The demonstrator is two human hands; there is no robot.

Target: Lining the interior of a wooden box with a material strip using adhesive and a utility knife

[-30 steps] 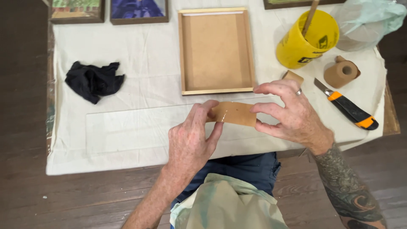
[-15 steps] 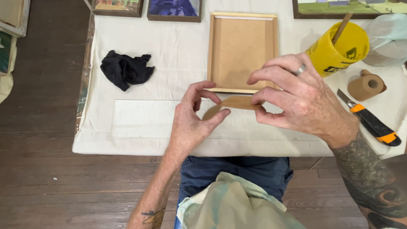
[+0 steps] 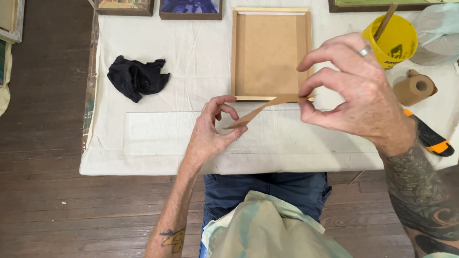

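Observation:
Both my hands hold a strip of brown paper tape (image 3: 267,106) above the white-covered table (image 3: 158,138). My left hand (image 3: 210,131) pinches its lower left end. Pinching the upper right end between thumb and fingers is my right hand (image 3: 356,91), which wears a ring. The strip is stretched and twisted between them, just in front of a wooden picture frame (image 3: 271,52) lying face down with its brown backing up.
A crumpled black cloth (image 3: 136,77) lies at the left. At the right stand a yellow cup (image 3: 389,43) with a stick, a brown tape roll (image 3: 415,88) and an orange-black utility knife (image 3: 430,138). Framed pictures (image 3: 190,8) line the far edge.
My hands have drawn apart and lifted, and the brown strip now stretches twisted between them. The camera view has also shifted, so the table appears moved to the right.

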